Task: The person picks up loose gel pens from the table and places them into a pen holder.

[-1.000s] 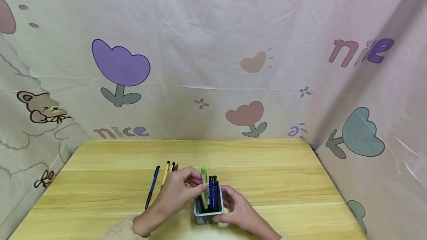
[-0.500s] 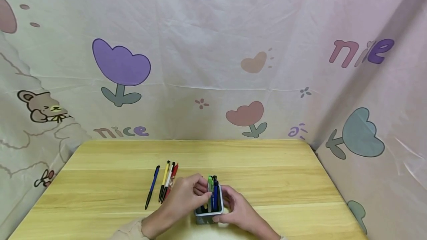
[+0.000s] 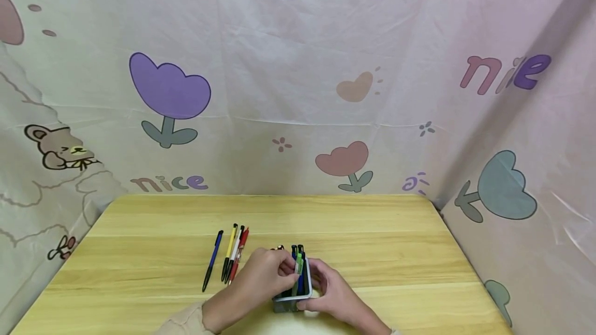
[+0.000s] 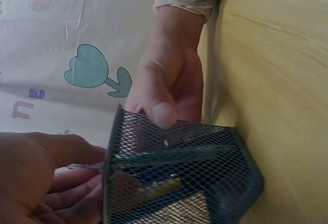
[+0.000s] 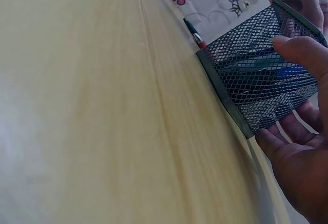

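Observation:
A mesh pen holder [image 3: 285, 306] with a pale rim stands on the table, several pens upright inside it. My right hand [image 3: 332, 291] grips it from the right; in the right wrist view its thumb and fingers lie around the mesh wall [image 5: 241, 88]. Over the opening, my left hand [image 3: 265, 275] pinches a green-topped pen [image 3: 299, 262] between thumb and fingers. That pen's lower part is within the holder, visible through the mesh in the left wrist view. Dark blue pens [image 3: 300, 248] stand behind it. The left hand covers the holder's left side in the head view.
Left of the holder lie a blue pen [image 3: 212, 261], a yellow pen [image 3: 229, 251], a white pen [image 3: 235, 252] and a red pen [image 3: 242, 242] on the wooden table [image 3: 396, 242]. Patterned cloth [image 3: 261, 92] rises behind the table and at both sides.
The left hand has moved right and slightly down, bringing the green-topped pen lower and toward the holder's right side. The right hand and the holder have stayed put.

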A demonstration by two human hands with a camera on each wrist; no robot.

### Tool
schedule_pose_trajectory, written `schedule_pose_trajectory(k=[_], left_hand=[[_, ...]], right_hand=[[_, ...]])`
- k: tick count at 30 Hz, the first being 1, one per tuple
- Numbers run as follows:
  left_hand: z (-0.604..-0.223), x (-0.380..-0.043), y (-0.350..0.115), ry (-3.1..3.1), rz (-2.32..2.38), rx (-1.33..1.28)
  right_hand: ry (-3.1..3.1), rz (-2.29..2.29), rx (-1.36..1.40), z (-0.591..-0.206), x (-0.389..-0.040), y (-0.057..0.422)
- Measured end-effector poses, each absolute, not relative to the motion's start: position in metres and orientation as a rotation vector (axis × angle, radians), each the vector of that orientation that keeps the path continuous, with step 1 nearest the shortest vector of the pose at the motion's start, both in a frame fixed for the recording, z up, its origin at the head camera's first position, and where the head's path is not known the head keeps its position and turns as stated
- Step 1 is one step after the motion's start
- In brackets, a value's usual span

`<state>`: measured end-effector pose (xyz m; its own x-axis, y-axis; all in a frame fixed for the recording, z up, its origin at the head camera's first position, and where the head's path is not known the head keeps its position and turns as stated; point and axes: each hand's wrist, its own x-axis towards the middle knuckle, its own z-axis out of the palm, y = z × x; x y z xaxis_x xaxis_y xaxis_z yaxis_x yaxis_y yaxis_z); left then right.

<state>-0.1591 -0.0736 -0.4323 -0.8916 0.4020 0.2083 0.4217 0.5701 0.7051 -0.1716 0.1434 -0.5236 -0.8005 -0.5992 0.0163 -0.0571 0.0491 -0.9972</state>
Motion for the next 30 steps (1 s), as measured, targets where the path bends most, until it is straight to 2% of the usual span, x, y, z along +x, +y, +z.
schedule_pose_trajectory(k=[6, 16, 30], left_hand=[[-0.428, -0.161, -0.070, -2.795, -1.141, -0.759], [-0.426, -0.153, -0.076, -2.765, -1.248, -0.709], [-0.421, -0.158, -0.114, -2.435, -1.206, -0.597]], right_hand=[[1.927, -1.812, -0.681, -0.524, -0.173, 0.142], [1.918, -1.810, -0.679, -0.524, -0.172, 0.143], [1.942, -1.809, -0.640, -0.524, -0.171, 0.142]])
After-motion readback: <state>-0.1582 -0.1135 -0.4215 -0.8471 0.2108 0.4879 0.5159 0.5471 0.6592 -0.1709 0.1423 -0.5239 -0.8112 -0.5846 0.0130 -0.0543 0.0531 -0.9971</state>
